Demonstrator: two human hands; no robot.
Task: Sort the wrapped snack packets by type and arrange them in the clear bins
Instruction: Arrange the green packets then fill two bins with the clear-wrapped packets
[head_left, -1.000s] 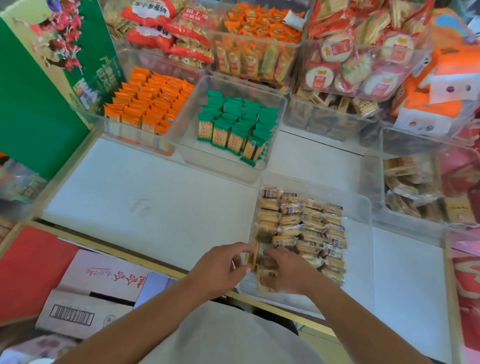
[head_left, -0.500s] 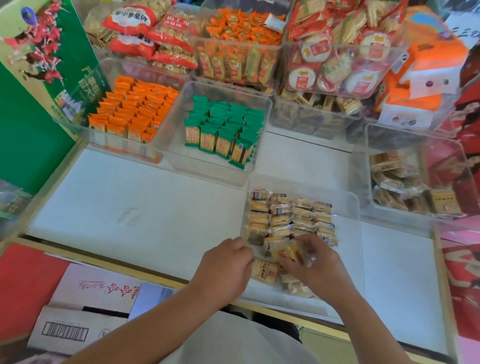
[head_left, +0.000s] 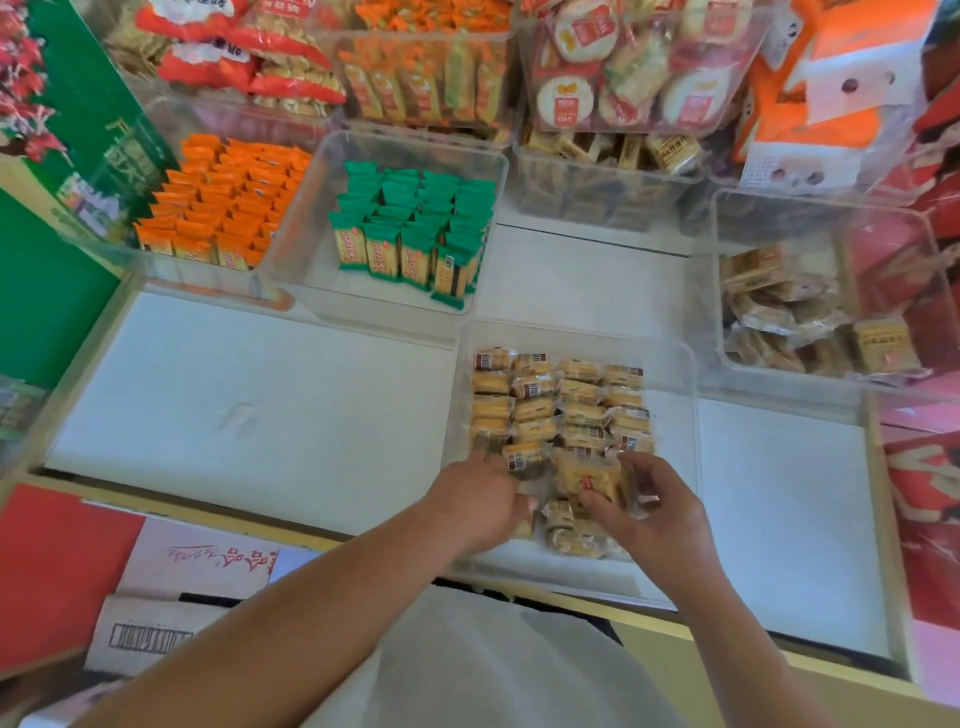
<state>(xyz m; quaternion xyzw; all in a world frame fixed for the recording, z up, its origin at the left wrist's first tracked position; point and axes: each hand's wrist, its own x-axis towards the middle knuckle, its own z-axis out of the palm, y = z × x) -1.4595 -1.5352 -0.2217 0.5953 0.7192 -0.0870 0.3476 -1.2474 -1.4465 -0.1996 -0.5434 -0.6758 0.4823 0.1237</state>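
as its thumb and fingers curl round one yellow packet (head_left: 589, 480), the right hand (head_left: 652, 512) holds it just above a loose heap (head_left: 571, 538) at the near end of the nearest clear bin (head_left: 678, 374). the left hand (head_left: 480, 499) rests beside it, fingers bent under and hidden; whether they grip anything cannot be told. neat rows (head_left: 561, 405) already fill the bin's far half, so the heap looks like the remaining work. beyond, green packets (head_left: 410, 234) and orange packets (head_left: 223, 202) stand arranged in their own bins.
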